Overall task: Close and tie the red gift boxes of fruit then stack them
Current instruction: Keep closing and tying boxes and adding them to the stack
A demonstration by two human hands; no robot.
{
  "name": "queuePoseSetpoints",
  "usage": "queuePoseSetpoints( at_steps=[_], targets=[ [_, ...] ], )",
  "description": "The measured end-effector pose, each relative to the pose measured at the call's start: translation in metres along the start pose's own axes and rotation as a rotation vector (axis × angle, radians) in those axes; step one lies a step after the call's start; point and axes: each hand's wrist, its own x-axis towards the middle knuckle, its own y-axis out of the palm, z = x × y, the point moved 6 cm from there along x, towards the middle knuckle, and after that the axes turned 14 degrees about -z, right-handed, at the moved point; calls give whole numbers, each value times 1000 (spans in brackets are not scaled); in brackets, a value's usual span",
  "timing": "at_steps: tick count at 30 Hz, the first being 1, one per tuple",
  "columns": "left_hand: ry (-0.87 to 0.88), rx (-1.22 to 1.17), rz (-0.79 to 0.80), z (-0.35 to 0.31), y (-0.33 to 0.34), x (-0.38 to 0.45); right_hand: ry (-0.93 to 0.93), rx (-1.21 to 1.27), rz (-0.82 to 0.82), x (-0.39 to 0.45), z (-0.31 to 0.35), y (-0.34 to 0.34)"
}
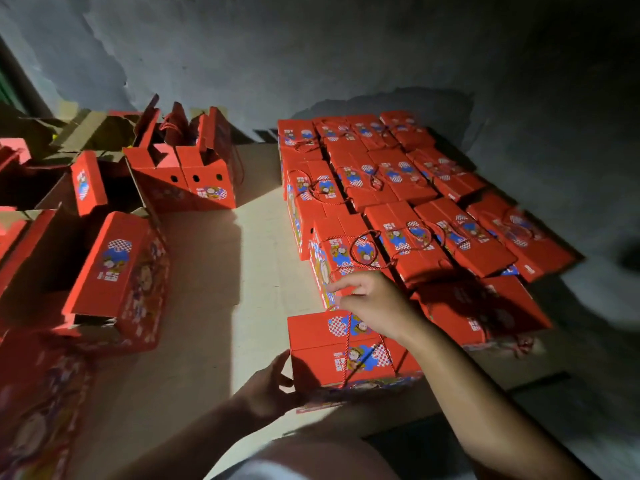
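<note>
The closed red box (346, 351) sits at the near edge of the cardboard sheet (214, 271) on the floor, just in front of the packed rows of finished boxes (398, 188). The right hand (374, 303) hovers over its top with fingers curled, pinching the red cord (348, 341) that runs down across the lid. The left hand (266, 389) steadies the box's left side, its fingers loosely bent against the wall and not wrapped round it. Pulling the cord too hard could probably tip the box or lift the lid flaps, and a loose knot could slip once boxes are stacked on it. Along the sheet's left edge stand open boxes (183, 168) with flaps up, waiting. The room is dim, with harsh light from one side and a rough grey wall (311, 46) behind.
</note>
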Motion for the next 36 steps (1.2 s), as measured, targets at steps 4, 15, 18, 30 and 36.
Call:
queuePoseSetpoints(
  at_steps=[4, 15, 18, 30, 36],
  targets=[
    [-16, -87, 99, -15, 13, 2, -6, -26, -33, 3, -12, -12],
    [-144, -115, 112, -2, -5, -2, -29, -176, 25, 17, -24, 14],
    [-143, -116, -80, 16, -48, 1, -10, -177, -5, 16, -37, 33],
    [-139, 326, -915, 77, -281, -44, 102, -179, -39, -7, -85, 68],
    [-193, 243, -986, 92, -317, -26, 24, -337, -118, -13, -83, 46]
  ],
)
